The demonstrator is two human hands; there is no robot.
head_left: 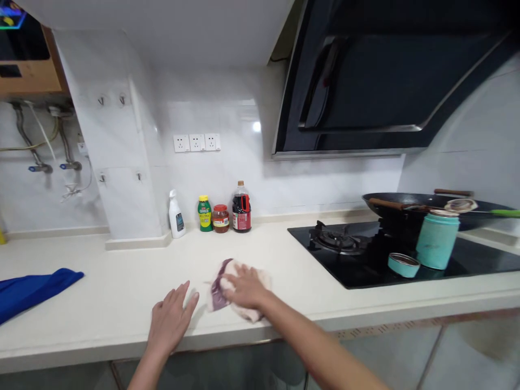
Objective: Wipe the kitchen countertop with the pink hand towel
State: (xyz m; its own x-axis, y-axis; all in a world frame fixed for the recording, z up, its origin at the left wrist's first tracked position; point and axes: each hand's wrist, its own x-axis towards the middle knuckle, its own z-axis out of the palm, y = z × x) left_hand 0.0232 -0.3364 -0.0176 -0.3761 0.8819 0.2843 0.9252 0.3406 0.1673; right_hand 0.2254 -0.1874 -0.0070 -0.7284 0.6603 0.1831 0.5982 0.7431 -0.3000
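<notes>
Flat on the white countertop [122, 292] lies a pale cloth [218, 297] with a purple patch along its left side. My right hand [246, 287] presses down on this cloth and grips it, covering its middle. To the left, my left hand [171, 314] hovers near or rests at the counter's front edge; I cannot tell whether it touches. Its fingers are stretched and its thumb stands apart, with nothing held.
Along the back wall stand a white spray bottle [176, 216], a green-yellow bottle [205, 215], a red-lidded jar [221, 219] and a dark sauce bottle [242, 210]. A blue cloth [36, 292] lies left. The black stove [365, 268] holds a wok [410, 199] and a turquoise jar [437, 241].
</notes>
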